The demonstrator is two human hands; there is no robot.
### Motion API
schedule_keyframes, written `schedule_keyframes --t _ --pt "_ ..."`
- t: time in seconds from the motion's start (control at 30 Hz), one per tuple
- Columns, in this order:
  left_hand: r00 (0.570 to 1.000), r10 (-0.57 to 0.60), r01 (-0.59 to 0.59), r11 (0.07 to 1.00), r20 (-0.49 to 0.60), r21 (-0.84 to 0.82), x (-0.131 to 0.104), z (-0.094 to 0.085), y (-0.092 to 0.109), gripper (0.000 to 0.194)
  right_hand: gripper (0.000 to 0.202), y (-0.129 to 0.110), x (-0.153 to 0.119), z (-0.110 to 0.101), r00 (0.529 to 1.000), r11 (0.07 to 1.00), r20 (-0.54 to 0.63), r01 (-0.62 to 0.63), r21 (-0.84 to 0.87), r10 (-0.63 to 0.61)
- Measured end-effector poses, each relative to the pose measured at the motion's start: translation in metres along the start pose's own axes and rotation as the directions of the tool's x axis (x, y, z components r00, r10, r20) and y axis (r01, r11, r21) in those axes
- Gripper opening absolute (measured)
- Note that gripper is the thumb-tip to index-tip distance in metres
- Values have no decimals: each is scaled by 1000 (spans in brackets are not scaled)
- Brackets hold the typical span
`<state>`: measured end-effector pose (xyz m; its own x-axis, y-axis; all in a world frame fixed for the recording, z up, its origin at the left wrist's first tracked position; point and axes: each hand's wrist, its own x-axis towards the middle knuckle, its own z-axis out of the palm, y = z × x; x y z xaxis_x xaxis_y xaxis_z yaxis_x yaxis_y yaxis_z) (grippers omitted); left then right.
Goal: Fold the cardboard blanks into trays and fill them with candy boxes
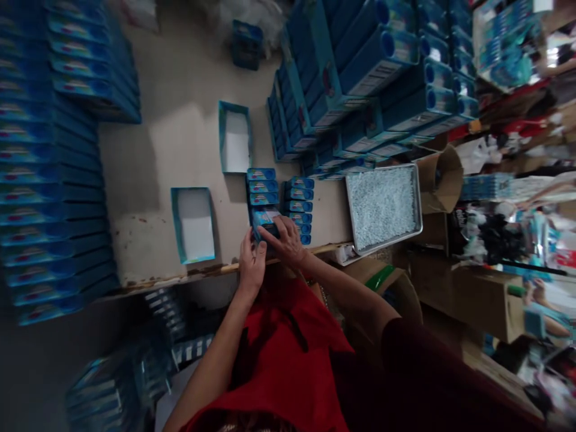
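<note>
My left hand (252, 264) and my right hand (288, 241) meet at the table's front edge around a small blue box (264, 217). The right hand's thumb and fingers close over the box from the right, while the left hand's fingers press against its left side. Part of the box is hidden by my fingers. Right behind it stands a short row of similar small boxes (263, 186). Just to the right is a second row of small blue boxes (299, 195). Two shallow blue trays with white insides, one near (195, 225) and one farther back (236, 138), lie to the left.
Tall stacks of blue boxes (54, 198) line the left side. More blue cartons (360, 66) are piled at the back right. A metal tray (420, 201) full of small pale pieces stands right of my hands. Cardboard boxes (486, 294) crowd the floor at right.
</note>
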<state>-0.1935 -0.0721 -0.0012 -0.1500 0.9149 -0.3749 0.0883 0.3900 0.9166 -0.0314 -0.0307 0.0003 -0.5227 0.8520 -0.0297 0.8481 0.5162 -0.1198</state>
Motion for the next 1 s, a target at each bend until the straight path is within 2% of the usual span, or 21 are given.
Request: schedule_keyframes --t 0.07,0.13,0.2,0.27,0.33,0.47,0.53,0.63,0.7,0.73,0.8,0.87,0.93,1.0 --pt "993 113 -108 987 -33 115 10 -1 4 79 52 -5 4 -4 999 1000 34 -20 11 20" --pt "985 174 -174 980 7 94 23 0 10 75 56 -8 10 -15 995 998 97 -32 48 28" --pt "986 159 -159 987 52 9 38 5 14 69 64 -8 17 -28 988 997 154 -42 69 31" --pt "990 139 -140 990 21 11 52 14 14 68 70 -5 26 -37 985 998 168 -52 41 44" --pt "983 163 -155 984 -87 93 62 26 9 71 76 -1 37 -40 985 999 168 -43 13 40" --pt "923 204 -136 966 -326 219 69 46 2 72 70 1 54 -29 982 997 181 -56 51 46" --pt "925 186 -113 967 -331 228 67 52 3 69 66 -2 56 -27 981 993 181 -82 88 65" --pt "956 140 -91 977 -257 193 68 51 5 63 71 2 59 -38 976 988 210 -78 131 49" --pt "961 152 -111 978 -232 178 71 33 7 63 75 14 70 -54 973 985 229 -30 169 -10" --pt "957 176 -133 973 -232 190 73 17 7 63 70 21 82 -63 974 979 221 -6 206 -41" --pt "933 236 -164 950 -272 265 79 -28 6 58 53 29 120 -80 987 945 148 12 328 -64" --pt "889 278 -129 915 -364 383 94 -87 -1 51 43 26 178 -87 1000 881 19 12 472 -23" --pt "854 293 -65 880 -430 470 117 -146 -14 49 53 11 251 -80 995 828 -93 27 560 30" --pt "880 332 -97 825 -338 556 143 -188 -29 50 65 -12 325 -61 989 819 -136 36 572 51"
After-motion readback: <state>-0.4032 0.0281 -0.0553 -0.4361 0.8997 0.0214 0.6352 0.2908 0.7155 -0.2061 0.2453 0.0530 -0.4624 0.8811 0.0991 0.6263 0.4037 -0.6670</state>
